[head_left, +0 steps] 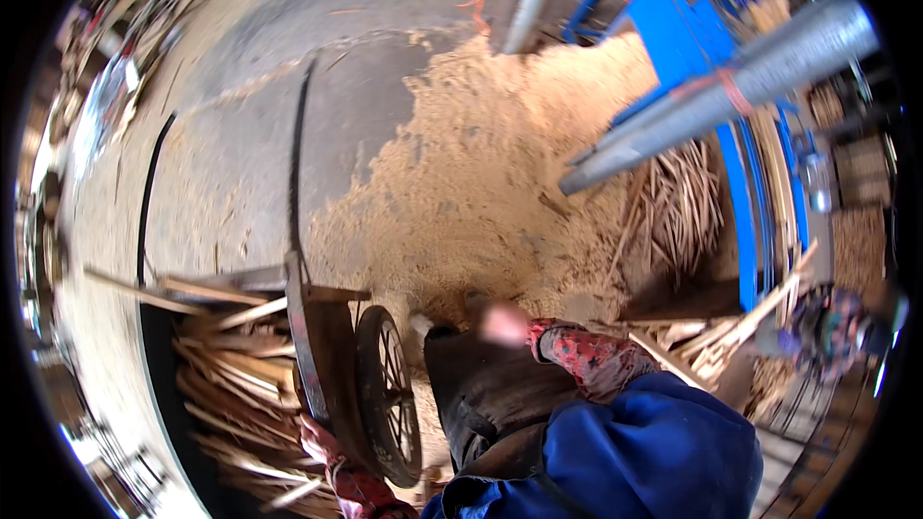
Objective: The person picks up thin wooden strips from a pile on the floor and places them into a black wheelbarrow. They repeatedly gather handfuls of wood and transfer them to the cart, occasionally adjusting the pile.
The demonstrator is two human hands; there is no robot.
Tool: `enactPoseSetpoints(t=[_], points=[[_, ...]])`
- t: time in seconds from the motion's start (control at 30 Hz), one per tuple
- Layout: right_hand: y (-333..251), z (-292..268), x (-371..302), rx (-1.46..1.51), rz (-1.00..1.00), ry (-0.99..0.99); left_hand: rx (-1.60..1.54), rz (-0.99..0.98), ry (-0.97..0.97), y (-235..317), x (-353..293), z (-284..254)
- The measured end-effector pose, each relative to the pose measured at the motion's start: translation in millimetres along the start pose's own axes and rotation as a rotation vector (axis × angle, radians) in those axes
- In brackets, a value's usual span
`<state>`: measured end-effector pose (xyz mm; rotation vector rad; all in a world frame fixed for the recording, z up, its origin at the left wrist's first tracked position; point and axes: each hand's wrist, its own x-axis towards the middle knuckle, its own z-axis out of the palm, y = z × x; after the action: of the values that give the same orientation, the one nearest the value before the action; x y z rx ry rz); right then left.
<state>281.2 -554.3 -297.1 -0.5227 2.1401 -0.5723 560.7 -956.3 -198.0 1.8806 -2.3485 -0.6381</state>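
At the lower left, a cart [306, 356] with a dark side rail and a spoked wheel [389, 389] carries a heap of thin wooden strips [236, 375]. My left hand [320, 440] is on the cart's side rail, its fingers bent over the edge right beside the strips. My right hand [504, 325] is in front of my dark apron [500, 384], below the floor's sawdust. It is smeared by blur, so its fingers cannot be made out, and nothing shows clearly in it. A red patterned sleeve covers each forearm.
Sawdust [461, 173] is spread over the concrete floor ahead. A blue machine frame [683, 34] and slanting grey metal pipes [731, 86] stand at the right, above a pile of wood strips [678, 207]. Another person [832, 332] is at the far right. Two dark cart shafts [296, 163] extend forward.
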Motion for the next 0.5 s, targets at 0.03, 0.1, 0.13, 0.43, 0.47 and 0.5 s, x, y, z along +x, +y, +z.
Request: enactPoseSetpoints(t=[0.03,0.1,0.13,0.43,0.47,0.5], points=[[13.6,4.1,-1.7,-0.029,-0.016,0.028,0.013,0.018,-0.001,-13.1,4.2,3.1],[45.8,25.9,27.8,-0.087,-0.034,0.095,0.043,0.001,-0.030,-5.8,25.7,15.2],[65.6,31.7,20.5,-0.126,-0.041,0.113,0.041,-0.004,-0.012,-13.5,20.4,14.9],[99.6,103.2,-13.4,0.375,0.346,0.468,0.138,0.212,0.131,15.9,26.5,49.9],[102.3,109.0,-15.8,0.381,0.274,0.540,0.130,0.268,0.128,39.5,22.3,55.7],[108.1,115.2,-24.2,0.434,0.234,0.506,0.119,0.330,0.119,62.3,17.1,63.3]])
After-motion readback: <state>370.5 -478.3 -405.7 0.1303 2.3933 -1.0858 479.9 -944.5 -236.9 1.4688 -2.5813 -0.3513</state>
